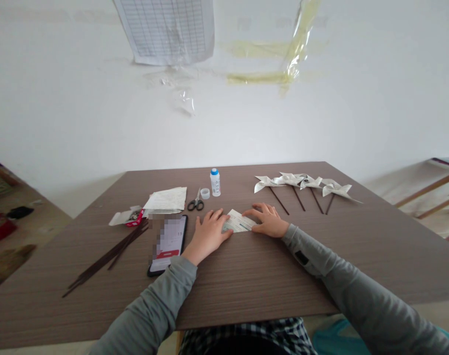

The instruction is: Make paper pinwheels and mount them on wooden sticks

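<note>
A small folded piece of printed paper (239,223) lies on the table between my two hands, roughly triangular with its peak pointing away from me. My left hand (209,233) holds the paper's left corner between thumb and forefinger, the other fingers resting on the tabletop. At the right corner, my right hand (268,220) grips the paper with thumb and forefinger, its remaining fingers curved above. Fingertips cover both ends of the sheet. Just beyond my left hand are black-handled scissors (195,203). A phone (169,245) lies to the left of that hand.
Paper pinwheels (310,182) on dark sticks lie at the back right. A white bottle with a blue top (215,183) stands beside a translucent cap (205,194). Leftward are a paper stack (166,199), a small red box (134,217) and thin brown sticks (105,259). The wall borders the table's back.
</note>
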A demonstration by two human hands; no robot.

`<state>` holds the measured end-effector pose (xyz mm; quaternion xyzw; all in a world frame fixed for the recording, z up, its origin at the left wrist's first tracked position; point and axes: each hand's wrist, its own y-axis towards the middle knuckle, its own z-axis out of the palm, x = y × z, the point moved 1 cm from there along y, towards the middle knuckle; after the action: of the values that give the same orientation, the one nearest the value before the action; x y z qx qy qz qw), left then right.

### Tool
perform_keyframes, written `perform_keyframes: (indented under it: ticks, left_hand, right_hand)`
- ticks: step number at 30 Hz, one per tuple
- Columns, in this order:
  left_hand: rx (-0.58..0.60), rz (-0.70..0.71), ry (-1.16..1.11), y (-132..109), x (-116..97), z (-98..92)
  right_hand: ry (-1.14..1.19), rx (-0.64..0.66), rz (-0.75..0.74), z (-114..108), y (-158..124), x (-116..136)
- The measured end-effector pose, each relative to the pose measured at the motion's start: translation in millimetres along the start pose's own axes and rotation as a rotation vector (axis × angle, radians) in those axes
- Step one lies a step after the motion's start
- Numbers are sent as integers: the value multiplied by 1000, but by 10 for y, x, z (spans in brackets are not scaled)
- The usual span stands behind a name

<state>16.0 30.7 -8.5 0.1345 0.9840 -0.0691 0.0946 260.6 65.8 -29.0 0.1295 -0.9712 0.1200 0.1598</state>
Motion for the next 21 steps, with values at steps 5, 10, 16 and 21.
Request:
perform_keyframes:
  ticks: [5,10,16,21]
  left_hand:
    - [-1,0,8,-9,14,13]
    - [-28,9,3,-7,41,51]
    - [-65,17,-18,-4,67,81]
    - [-72,-11,-31,-14,-12,59]
  right_hand:
    - [11,3,-26,-52,5,-133]
    - [20,11,-82,-83,4,-235]
    - [29,1,-125,-83,31,-323]
    - [95,-118,-164,-13,103,-337]
